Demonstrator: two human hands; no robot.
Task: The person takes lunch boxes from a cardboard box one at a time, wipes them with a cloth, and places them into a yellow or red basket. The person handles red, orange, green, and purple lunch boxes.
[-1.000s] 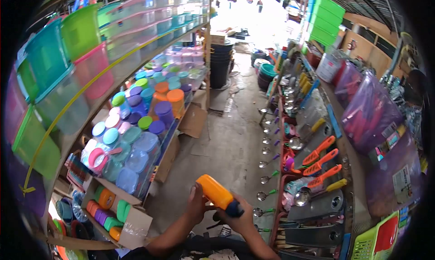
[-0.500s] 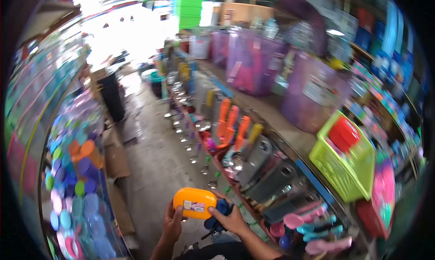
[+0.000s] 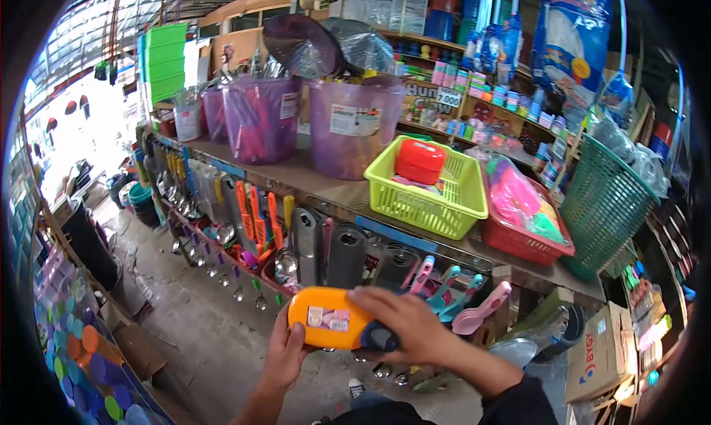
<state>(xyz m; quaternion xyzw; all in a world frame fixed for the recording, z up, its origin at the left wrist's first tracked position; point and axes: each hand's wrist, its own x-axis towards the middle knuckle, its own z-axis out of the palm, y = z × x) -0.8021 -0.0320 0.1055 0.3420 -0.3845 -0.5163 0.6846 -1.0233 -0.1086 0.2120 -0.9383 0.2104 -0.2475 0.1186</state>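
An orange plastic box with rounded corners and a barcode label faces up at the bottom centre. My left hand grips its left side, thumb against the near edge. My right hand reaches across its right end, fingers on the upper right corner. Under that palm, beside the box, is a dark blue item held in the same hand; its kind is hard to make out. Beyond the hands, a yellow-green basket on the shelf holds a red plastic box.
Purple buckets stand along the shelf. A red basket and a green basket are to the right. Ladles, graters and orange-handled knives hang below. A cardboard box sits lower right; colourful plastic goods line the left side.
The view has swung right toward the shelf. My right hand has shifted from the box's lower right edge to over its upper right corner. The orange box stays held.
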